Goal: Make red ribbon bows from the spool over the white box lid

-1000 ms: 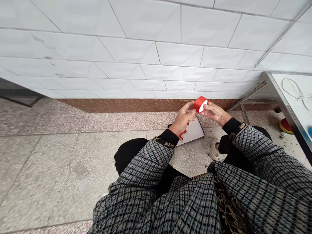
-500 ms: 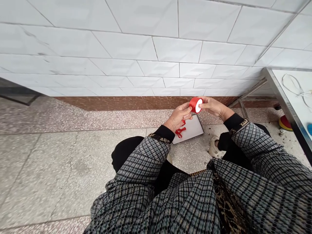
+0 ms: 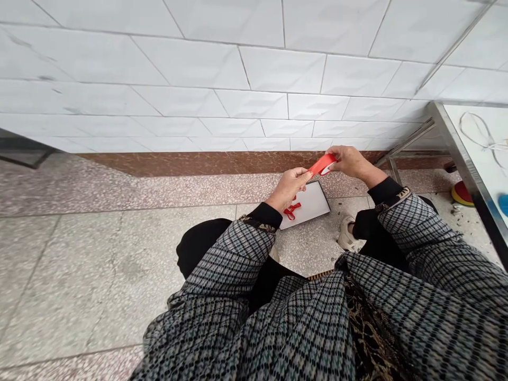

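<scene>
A roll of red ribbon (image 3: 328,164) with a white core is gripped by my right hand (image 3: 351,162), fingers around its far side. From the roll a short stretch of ribbon (image 3: 316,165) runs to my left hand (image 3: 290,188), which pinches its end between thumb and fingers. Below my hands a shallow white tray-like box (image 3: 313,207) with a dark rim lies on the floor. Red ribbon bows (image 3: 291,211) rest inside it, partly hidden behind my left hand.
On the right stands a metal-framed table (image 3: 456,143) with a white cord (image 3: 478,135) and a blue round thing (image 3: 503,203) on it. Below it is a red and yellow round object (image 3: 462,194). A white tiled wall (image 3: 254,69) rises in front.
My right hand has moved right and slightly up with the roll, and a length of ribbon now stretches between my hands. The roll has tilted. My view has shifted slightly.
</scene>
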### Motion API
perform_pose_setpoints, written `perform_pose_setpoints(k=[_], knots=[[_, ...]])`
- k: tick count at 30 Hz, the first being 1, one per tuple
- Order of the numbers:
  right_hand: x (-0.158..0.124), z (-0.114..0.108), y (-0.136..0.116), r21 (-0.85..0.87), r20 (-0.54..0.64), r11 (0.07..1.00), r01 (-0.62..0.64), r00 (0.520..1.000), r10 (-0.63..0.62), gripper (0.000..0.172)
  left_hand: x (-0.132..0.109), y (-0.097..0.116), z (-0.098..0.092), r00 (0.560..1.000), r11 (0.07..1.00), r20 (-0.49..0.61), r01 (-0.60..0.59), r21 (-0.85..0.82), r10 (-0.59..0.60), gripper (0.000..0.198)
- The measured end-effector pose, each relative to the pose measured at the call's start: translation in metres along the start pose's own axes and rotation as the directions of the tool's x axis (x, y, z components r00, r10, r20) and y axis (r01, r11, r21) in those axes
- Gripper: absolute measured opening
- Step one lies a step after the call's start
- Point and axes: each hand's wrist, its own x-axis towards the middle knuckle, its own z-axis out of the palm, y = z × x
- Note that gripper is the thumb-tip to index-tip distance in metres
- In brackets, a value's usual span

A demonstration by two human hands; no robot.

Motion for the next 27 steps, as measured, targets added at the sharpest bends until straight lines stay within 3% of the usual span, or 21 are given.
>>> perform_pose_setpoints(k=[3, 8, 13, 16, 21, 27], knots=[[0.0, -0.004, -0.001, 0.167, 0.1, 0.981, -0.099, 0.992, 0.083, 0.032, 0.001, 0.004, -0.004, 0.997, 0.998, 0.05, -0.06, 0.008, 0.06, 0.04], [-0.001, 0.0, -0.002, 0.395, 0.239, 0.896, -0.203, 0.964, 0.113, 0.039, -0.001, 0.015, -0.005, 0.984, 0.982, 0.021, -0.176, 0.074, 0.175, 0.039], [-0.002, 0.003, -0.005, 0.536, 0.237, 0.814, -0.224, 0.965, 0.11, 0.05, -0.002, 0.02, -0.006, 0.986, 0.986, 0.082, -0.152, 0.064, 0.147, 0.036], [-0.004, 0.002, -0.011, 0.608, 0.237, 0.76, -0.23, 0.966, 0.103, 0.056, -0.002, 0.021, -0.005, 0.991, 0.993, 0.055, -0.12, 0.008, 0.119, 0.033], [-0.005, 0.002, -0.016, 0.641, 0.259, 0.724, -0.254, 0.96, 0.108, 0.056, -0.001, 0.022, -0.003, 0.996, 0.992, 0.048, -0.074, -0.105, 0.079, 0.033], [-0.006, 0.01, -0.016, 0.694, 0.269, 0.652, -0.304, 0.95, 0.157, 0.062, -0.001, 0.02, -0.001, 0.993, 0.991, 0.068, -0.087, -0.098, 0.094, 0.038]])
